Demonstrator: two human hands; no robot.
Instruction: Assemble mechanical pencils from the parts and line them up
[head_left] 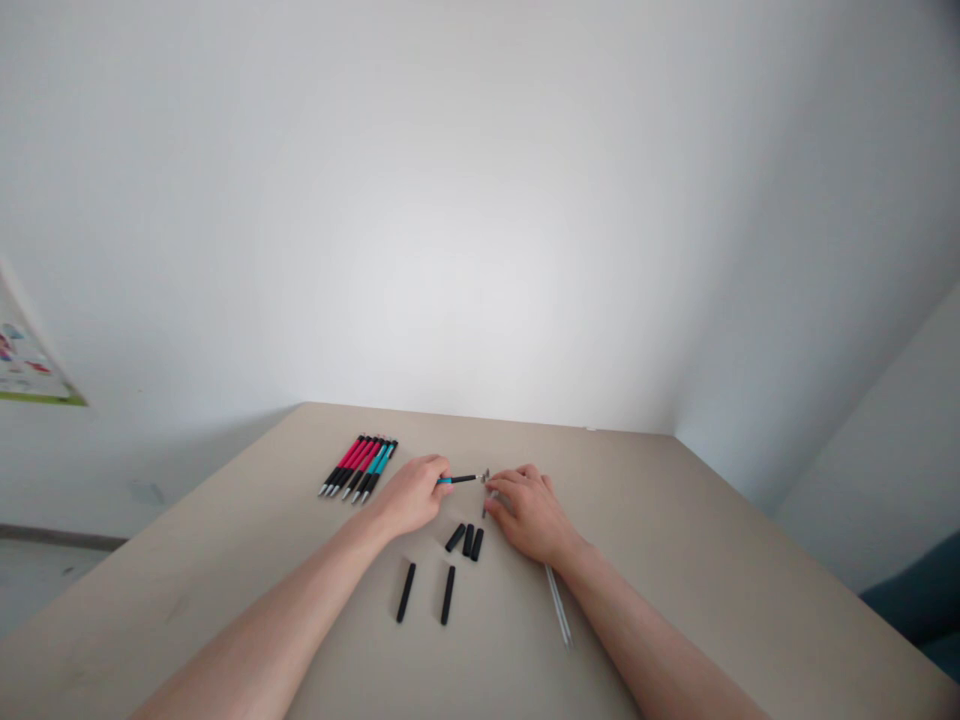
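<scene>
My left hand (412,495) is closed around a blue pen (461,479), its black grip end pointing right. Beyond that end, small metallic pieces (486,476) sit by the fingertips of my right hand (529,512). The right hand rests low over the table, fingers curled toward the thumb; what lies between them is too small to make out. Partly under the right wrist are thin whitish rods (558,605). Three short black tubes (468,541) lie between my forearms, with a longer black tube (406,593) and another black tube (448,595) nearer me.
Several pink and blue pens (358,468) lie side by side at the left on the beige table (637,500). A white wall (480,250) rises behind the table's far edge. Something dark blue (919,595) shows past the right edge.
</scene>
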